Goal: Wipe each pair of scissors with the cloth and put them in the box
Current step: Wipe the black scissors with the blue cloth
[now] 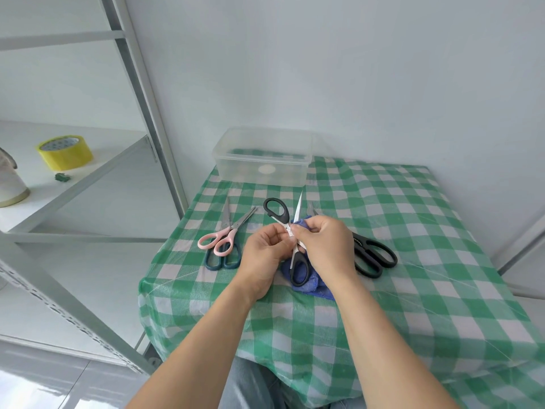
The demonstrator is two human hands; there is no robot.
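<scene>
At frame centre my left hand (264, 253) pinches the open black-handled scissors (283, 216) near the pivot. My right hand (326, 246) grips the blue cloth (320, 287) against a blade. The clear plastic box (262, 160) sits behind, upper centre, on the checked tablecloth (383, 202).

Bright, smooth metal on the blades of the scissors (283, 215), matt black plastic at the loops, fluffy blue pile on the cloth (308, 280). Clear, smooth plastic for the box (262, 172), a faint sheen over the woven-look green check of the tablecloth (398, 231). Pale plastic handles on the pink scissors (219, 242), glossy yellow film round the tape (65, 153), matt grey-painted metal along the shelf (141, 84).
</scene>
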